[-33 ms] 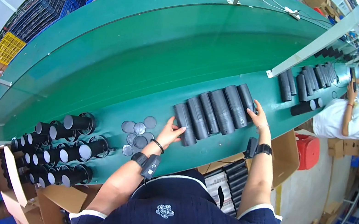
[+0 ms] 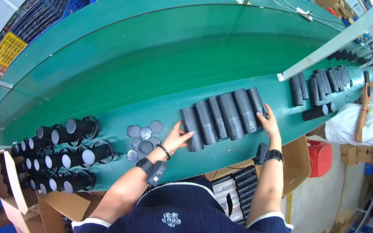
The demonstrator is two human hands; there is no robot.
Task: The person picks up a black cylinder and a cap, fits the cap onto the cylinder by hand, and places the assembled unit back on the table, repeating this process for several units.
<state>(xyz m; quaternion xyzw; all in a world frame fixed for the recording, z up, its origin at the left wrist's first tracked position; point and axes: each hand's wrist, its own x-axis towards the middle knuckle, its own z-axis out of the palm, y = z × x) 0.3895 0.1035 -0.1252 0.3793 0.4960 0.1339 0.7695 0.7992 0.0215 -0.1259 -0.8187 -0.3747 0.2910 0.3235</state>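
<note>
A row of several black ribbed tubes lies side by side on the green bench, tilted up to the left. My left hand (image 2: 176, 141) grips the leftmost tube (image 2: 192, 129), with the thumb on its near end and the fingers along its outer side. At the other end of the row, my right hand (image 2: 270, 122) has its thumb on the rightmost tube (image 2: 254, 103) and its fingers past that tube's outer side. Between them lie the middle tubes (image 2: 231, 115), touched by neither hand. Several clear and grey round discs (image 2: 145, 147) are scattered left of my left hand.
Black cylinders with pale round ends (image 2: 71, 161) stand grouped at the left. An open carton (image 2: 295, 167) holding more tubes is below the bench edge. Further tubes (image 2: 314, 91) lie at right, near a co-worker (image 2: 357, 120). A red stool (image 2: 319, 158) stands on the floor.
</note>
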